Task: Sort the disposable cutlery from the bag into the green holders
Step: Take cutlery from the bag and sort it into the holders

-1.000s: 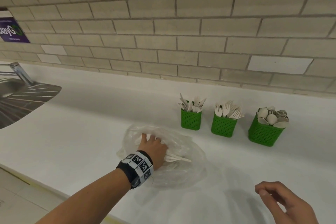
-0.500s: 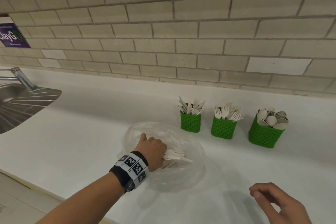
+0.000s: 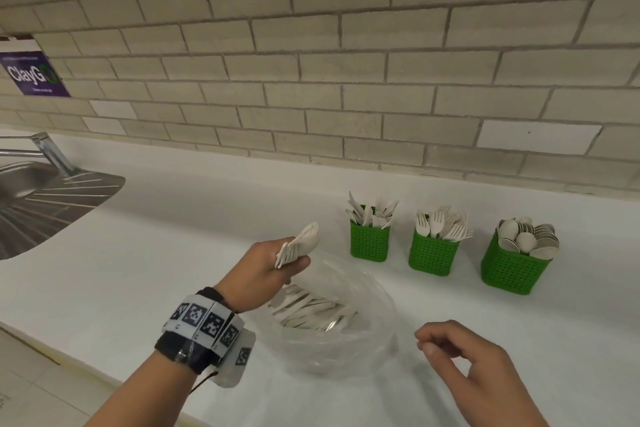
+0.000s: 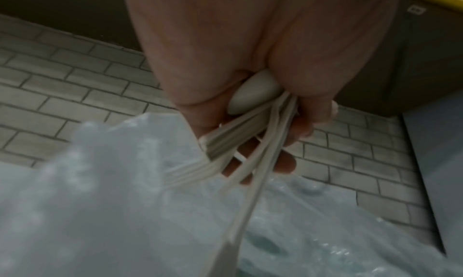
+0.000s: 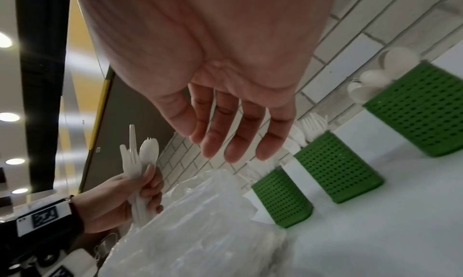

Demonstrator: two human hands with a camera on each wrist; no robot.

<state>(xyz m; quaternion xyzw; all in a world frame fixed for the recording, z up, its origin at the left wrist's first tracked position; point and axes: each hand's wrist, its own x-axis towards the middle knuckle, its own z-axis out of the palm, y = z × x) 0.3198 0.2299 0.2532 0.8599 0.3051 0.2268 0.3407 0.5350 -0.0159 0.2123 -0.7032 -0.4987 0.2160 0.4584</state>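
My left hand (image 3: pixel 277 265) grips a bundle of white cutlery (image 3: pixel 299 244), lifted just above the clear plastic bag (image 3: pixel 332 347). The bundle (image 4: pixel 240 148) fans out of my fist in the left wrist view; a knife, a fork and a spoon-like piece stick up from the bundle (image 5: pixel 139 160) in the right wrist view. More white cutlery (image 3: pixel 311 312) lies inside the bag. Three green holders stand behind: knives (image 3: pixel 369 241), forks (image 3: pixel 433 251), spoons (image 3: pixel 512 265). My right hand (image 3: pixel 460 357) hovers right of the bag, fingers loosely curled, holding nothing.
A steel sink (image 3: pixel 45 198) with a tap lies at the far left of the white counter (image 3: pixel 173 253). A tiled wall (image 3: pixel 346 80) runs behind the holders. The counter's front edge (image 3: pixel 69 355) passes under my left forearm.
My left hand was inside the bag; it has risen out holding a bundle of cutlery. My right hand has moved up and left, closer to the bag.
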